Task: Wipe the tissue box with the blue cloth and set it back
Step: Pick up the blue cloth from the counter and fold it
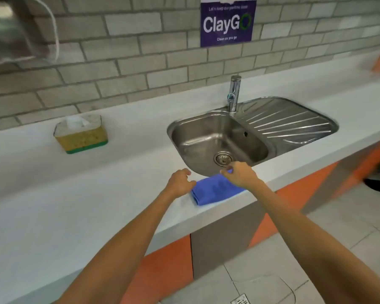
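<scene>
- Long pale grey countertop [53, 205] with an inset stainless steel sink [208, 137].
- Yellow, green-based tissue box [81, 136] stands by the brick wall, well apart from both hands; wiping not yet begun.
- Folded blue cloth [213, 189] lies at the counter's front edge.
- Right hand [240, 174] pinches the cloth's far corner; left hand [180, 179] curled beside it, holding nothing.
- Next, likely: lift the cloth, reach left.

Both bare forearms reach forward; left hand [180, 179] loosely curled, right hand [239, 174] beside it with fingertips pinched together.
</scene>
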Demonstrator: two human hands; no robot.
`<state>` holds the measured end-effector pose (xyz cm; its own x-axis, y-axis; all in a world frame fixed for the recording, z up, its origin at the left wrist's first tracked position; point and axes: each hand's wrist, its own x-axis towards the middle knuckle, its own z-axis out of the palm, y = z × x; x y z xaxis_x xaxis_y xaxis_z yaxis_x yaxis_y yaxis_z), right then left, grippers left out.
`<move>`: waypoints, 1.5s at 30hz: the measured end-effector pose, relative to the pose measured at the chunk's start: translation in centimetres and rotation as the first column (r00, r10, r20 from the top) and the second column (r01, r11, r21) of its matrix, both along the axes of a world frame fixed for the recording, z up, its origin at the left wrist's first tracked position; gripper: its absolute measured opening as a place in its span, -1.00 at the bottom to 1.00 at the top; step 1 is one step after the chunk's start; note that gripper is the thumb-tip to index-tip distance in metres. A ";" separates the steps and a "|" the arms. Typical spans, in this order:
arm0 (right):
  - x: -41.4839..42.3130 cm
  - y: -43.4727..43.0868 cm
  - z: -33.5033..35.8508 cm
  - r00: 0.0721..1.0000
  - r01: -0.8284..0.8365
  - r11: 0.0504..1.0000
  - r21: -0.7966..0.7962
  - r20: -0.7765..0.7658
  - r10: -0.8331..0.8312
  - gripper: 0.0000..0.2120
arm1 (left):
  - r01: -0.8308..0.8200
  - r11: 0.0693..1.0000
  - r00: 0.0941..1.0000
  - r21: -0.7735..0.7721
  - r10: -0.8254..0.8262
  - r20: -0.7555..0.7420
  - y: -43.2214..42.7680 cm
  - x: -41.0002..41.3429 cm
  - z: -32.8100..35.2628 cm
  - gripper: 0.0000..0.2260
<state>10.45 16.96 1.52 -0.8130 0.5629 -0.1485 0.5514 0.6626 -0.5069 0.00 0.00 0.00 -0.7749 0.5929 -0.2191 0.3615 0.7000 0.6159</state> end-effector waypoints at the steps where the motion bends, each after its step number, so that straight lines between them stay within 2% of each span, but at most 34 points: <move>1: 0.3 0.5 -0.3 1.000 -0.005 1.000 0.006 0.022 0.005 -0.58 | 0.023 0.999 1.000 -0.044 -0.022 0.020 0.7 0.4 -0.4 -0.55; 5: 1.0 1.8 -1.5 0.996 -0.013 1.000 -0.006 0.089 0.013 -0.62 | 0.059 0.985 0.998 -0.160 -0.062 -0.017 2.4 1.3 -1.9 -0.68; 7: 1.1 2.6 -2.1 0.996 -0.018 1.000 -0.021 0.090 0.020 -0.63 | 0.045 0.977 0.996 -0.211 -0.060 -0.063 3.1 1.6 -2.6 -0.63; 9: 1.0 3.1 -2.5 0.997 -0.017 0.999 -0.031 0.077 0.019 -0.64 | -0.004 0.974 0.998 -0.225 -0.011 -0.064 3.5 1.6 -3.1 -0.61; 11: 0.7 3.4 -3.0 0.997 -0.016 0.999 -0.050 0.074 0.020 -0.64 | -0.046 0.976 0.999 -0.213 0.041 -0.026 3.8 1.7 -3.2 -0.70; 13: 0.5 3.8 -3.3 0.996 -0.024 0.997 -0.068 0.082 0.029 -0.65 | -0.092 0.985 0.994 -0.148 0.100 0.051 3.9 1.6 -3.1 -0.81; 17: -0.2 4.1 -3.5 0.997 -0.029 0.994 -0.107 0.072 0.037 -0.67 | -0.240 0.955 0.930 0.175 0.175 0.323 3.5 1.5 -1.9 -0.87; 19: -1.0 3.7 -3.3 0.999 -0.021 0.978 -0.208 0.043 0.031 -0.73 | -0.308 0.904 0.902 0.296 0.178 0.394 3.4 1.7 -0.4 -0.89; 20: -1.5 3.1 -3.1 1.000 -0.002 0.949 -0.315 0.014 0.007 -0.75 | -0.329 0.878 0.897 0.348 0.176 0.406 3.4 1.7 0.4 -0.89; 21: -2.0 2.3 -2.8 0.999 0.028 0.894 -0.447 -0.024 -0.043 -0.73 | -0.346 0.851 0.896 0.396 0.174 0.410 3.4 1.6 1.3 -0.89; 23: -3.2 0.7 -2.1 0.982 0.069 0.711 -0.700 -0.079 -0.173 -0.72 | -0.354 0.812 0.906 0.464 0.175 0.385 3.5 1.2 3.2 -0.88; 26: -5.4 -1.3 -1.4 0.958 0.016 0.420 -0.907 -0.107 -0.266 -0.59 | -0.291 0.802 0.944 0.521 0.153 0.292 3.4 0.3 6.1 -0.88; 28: -6.9 -2.7 -0.8 0.943 -0.074 0.173 -0.982 -0.126 -0.309 -0.52 | -0.248 0.813 0.958 0.526 0.126 0.257 2.9 -0.5 7.6 -0.87; 30: -8.4 -4.2 -0.4 0.928 -0.145 -0.045 -0.988 -0.120 -0.351 -0.48 | -0.219 0.835 0.962 0.505 0.099 0.253 1.9 -1.6 8.8 -0.86; 33: -10.9 -6.4 0.3 0.925 -0.226 -0.176 -0.958 -0.155 -0.348 -0.37 | -0.220 0.858 0.968 0.465 0.133 0.212 -0.4 -4.0 9.8 -0.82; 35: -12.5 -7.6 0.9 0.938 -0.258 -0.201 -0.945 -0.194 -0.288 -0.34 | -0.248 0.854 0.968 0.458 0.199 0.154 -2.5 -5.8 9.9 -0.77; 37: -14.1 -8.7 1.8 0.950 -0.272 -0.187 -0.944 -0.232 -0.209 -0.43 | -0.277 0.845 0.961 0.456 0.248 0.124 -4.7 -7.6 9.7 -0.87; 39: -15.7 -10.4 2.6 0.954 -0.290 -0.118 -0.950 -0.278 -0.112 -0.57 | -0.324 0.832 0.944 0.450 0.314 0.101 -7.1 -9.6 9.2 -0.87; 42: -18.2 -13.2 3.8 0.953 -0.301 -0.003 -0.954 -0.301 -0.028 -0.67 | -0.424 0.775 0.893 0.469 0.444 0.074 -10.5 -12.3 8.7 -0.70; 43: -19.1 -14.1 4.2 0.954 -0.299 0.030 -0.954 -0.300 -0.022 -0.63 | -0.464 0.732 0.872 0.498 0.476 0.113 -11.6 -13.1 8.6 -0.67; 45: -20.9 -15.9 5.1 0.957 -0.287 0.096 -0.953 -0.289 -0.009 -0.56 | -0.553 0.623 0.832 0.554 0.446 0.330 -13.8 -14.7 8.2 -0.60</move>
<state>-10.40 1.01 6.62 -0.9453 -0.0859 -0.3148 0.3191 -0.4457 -0.8364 -14.66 -13.76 8.21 -0.9818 0.1648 -0.0947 -0.0606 0.2009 0.9777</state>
